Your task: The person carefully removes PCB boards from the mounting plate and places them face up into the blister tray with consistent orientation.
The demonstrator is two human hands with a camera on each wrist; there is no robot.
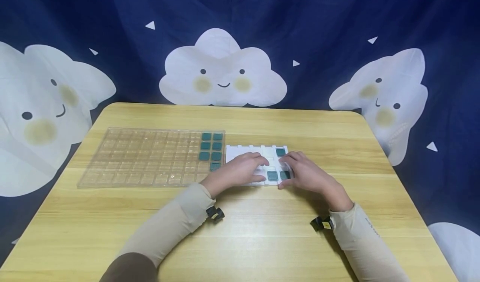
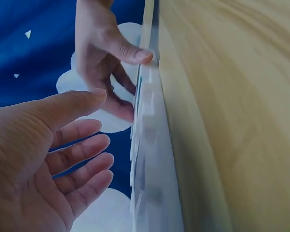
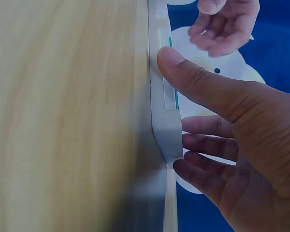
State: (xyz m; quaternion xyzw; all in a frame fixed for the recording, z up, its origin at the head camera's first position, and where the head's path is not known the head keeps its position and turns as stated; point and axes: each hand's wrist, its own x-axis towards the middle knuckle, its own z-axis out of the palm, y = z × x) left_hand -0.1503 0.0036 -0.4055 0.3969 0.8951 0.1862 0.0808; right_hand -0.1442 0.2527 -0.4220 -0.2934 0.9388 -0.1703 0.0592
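Observation:
A white slotted tray (image 1: 232, 151) lies on the table, with a few dark green square chips (image 1: 272, 175) in its right part. My right hand (image 1: 309, 174) grips the tray's right end. In the right wrist view its thumb (image 3: 171, 57) presses on the tray's front side, while the other fingers are bent against the end. My left hand (image 1: 243, 168) hovers over the middle of the tray, fingers loosely bent and apart from the thumb, nothing between them. The left wrist view shows that hand (image 2: 34, 145) beside the tray edge (image 2: 157, 159). Both hands hide some slots.
A clear plastic tray (image 1: 150, 157) with many square pockets adjoins the white tray on the left. Several green chips (image 1: 205, 145) sit in its rightmost columns. Wooden table (image 1: 262, 240) lies under everything, and a blue curtain (image 1: 255, 7) with white clouds hangs behind it.

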